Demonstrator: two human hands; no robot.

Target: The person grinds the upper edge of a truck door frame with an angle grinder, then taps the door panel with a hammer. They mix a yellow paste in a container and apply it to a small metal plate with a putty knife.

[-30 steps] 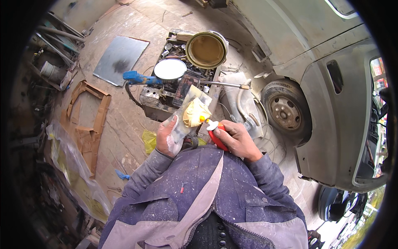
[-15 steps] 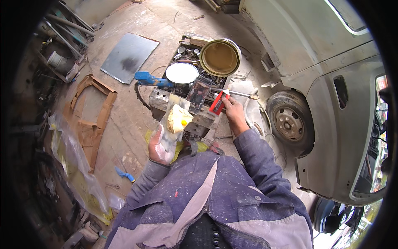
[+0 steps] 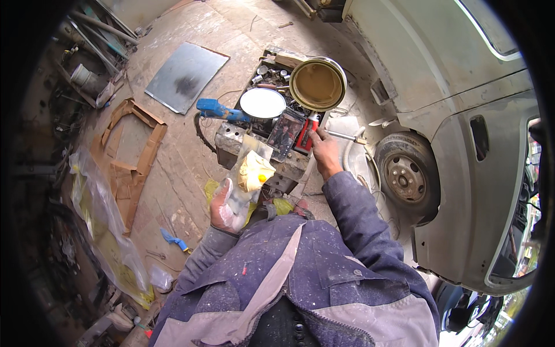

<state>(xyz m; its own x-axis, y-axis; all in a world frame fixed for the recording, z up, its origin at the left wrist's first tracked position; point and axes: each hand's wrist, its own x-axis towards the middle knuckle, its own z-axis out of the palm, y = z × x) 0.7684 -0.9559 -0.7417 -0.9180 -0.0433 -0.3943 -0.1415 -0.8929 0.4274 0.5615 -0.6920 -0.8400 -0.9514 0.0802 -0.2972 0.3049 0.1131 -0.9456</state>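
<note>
The left hand holds a flat, cloudy, see-through board. The skin of this hand has white smears on it. A soft, cream-coloured lump of paste sits on the board, with a small, bright yellow blob on top. The board is up in the air, in front of the near edge of a long box full of metal tools.

The right hand grips a red tube with a white cap with its thumb and fingers. The tube is at the right edge of the box, its cap pointing to the far edge. I cannot tell if it touches the things under it.

A round, gold-rimmed metal tin, brown inside, is at the far right corner. A flat, round white lid lies near it, toward the left edge. A blue tool sticks out past the left edge, and a thin metal rod pokes past the right edge.

On the floor are a grey metal sheet and a brown cardboard frame. A grey-green van stands on the right.
</note>
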